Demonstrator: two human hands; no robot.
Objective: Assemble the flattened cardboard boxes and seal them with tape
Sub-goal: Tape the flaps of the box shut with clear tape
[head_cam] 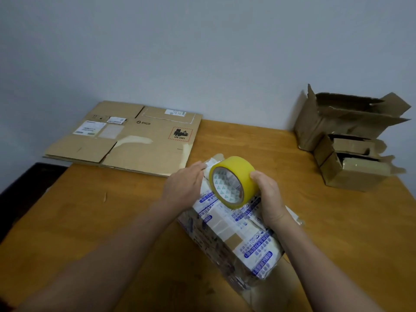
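The box [227, 228] lay on the bench [112, 210], right hand [267, 197] gripping the tape [238, 167] above it, left hand [184, 188] resting flat on its far end; should that end slip, the strip could skew or wrinkle.

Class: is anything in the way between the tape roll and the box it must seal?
Nothing visible. The right hand holds the tape roll over the box; the left hand rests at its far end.
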